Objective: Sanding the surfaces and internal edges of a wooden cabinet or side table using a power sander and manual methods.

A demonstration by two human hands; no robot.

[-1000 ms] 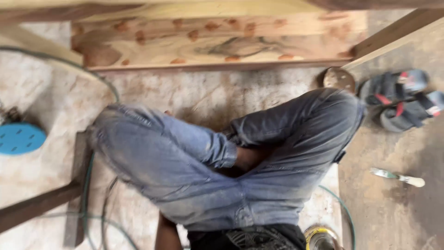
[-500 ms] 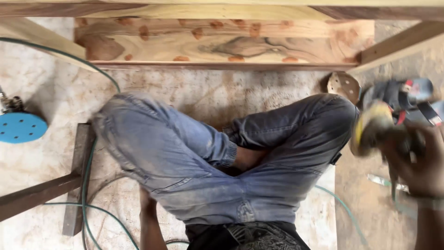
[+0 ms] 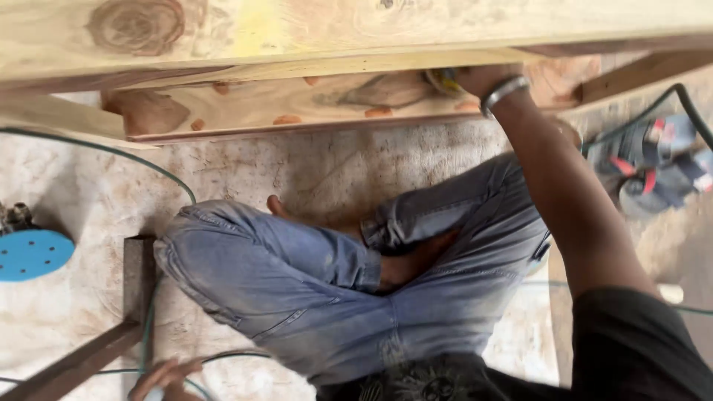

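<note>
I sit cross-legged in blue jeans (image 3: 319, 289) on a dusty floor. My right hand (image 3: 475, 76), with a metal bracelet on its wrist, reaches up to a knotty wooden panel (image 3: 245, 104) and grips a sanding tool with a yellowish disc (image 3: 443, 80). A pale wooden beam (image 3: 312, 30) crosses above and hides most of the hand and the tool. Low at the bottom left, my left hand (image 3: 165, 376) rests on the floor with its fingers spread, touching a thin green cable (image 3: 223, 358).
A blue sanding disc (image 3: 31, 253) lies at the far left. A dark wooden bar (image 3: 138, 276) stands by my left knee. Sandals (image 3: 657, 169) and a black cable (image 3: 687, 100) lie at the right. The green cable (image 3: 152, 168) curves across the floor.
My right arm swung up from the right side and carried the yellow-disc tool to the panel. The view tilted, so the beam now fills the top. My left hand came into view.
</note>
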